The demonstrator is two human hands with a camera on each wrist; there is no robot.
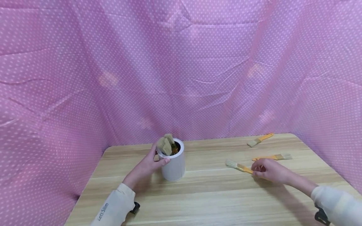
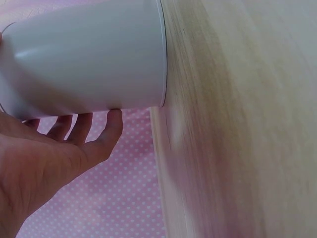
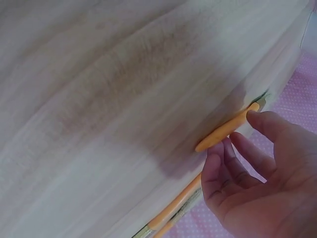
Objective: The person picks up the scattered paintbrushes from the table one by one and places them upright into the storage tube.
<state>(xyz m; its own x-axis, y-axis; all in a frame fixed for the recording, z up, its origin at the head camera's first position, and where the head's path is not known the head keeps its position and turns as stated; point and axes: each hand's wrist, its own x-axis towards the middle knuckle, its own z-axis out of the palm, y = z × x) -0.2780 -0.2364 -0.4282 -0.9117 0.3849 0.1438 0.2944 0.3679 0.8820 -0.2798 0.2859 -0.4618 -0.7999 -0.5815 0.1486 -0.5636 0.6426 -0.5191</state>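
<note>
A white cylindrical can stands upright on the table, left of centre. Several paintbrushes lean out of its mouth with their tan bristles up. My left hand grips the can from the left, thumb at the near rim; in the left wrist view its fingers curve against the can's side. To the right, a flat paintbrush lies with its pale bristles pointing left. My right hand pinches its orange handle between thumb and fingers, low over the tabletop.
Just beyond my right hand lies a second orange-handled paintbrush, bristles to the right. A third paintbrush lies near the table's back edge. Pink dotted cloth hangs behind and beside the wooden table.
</note>
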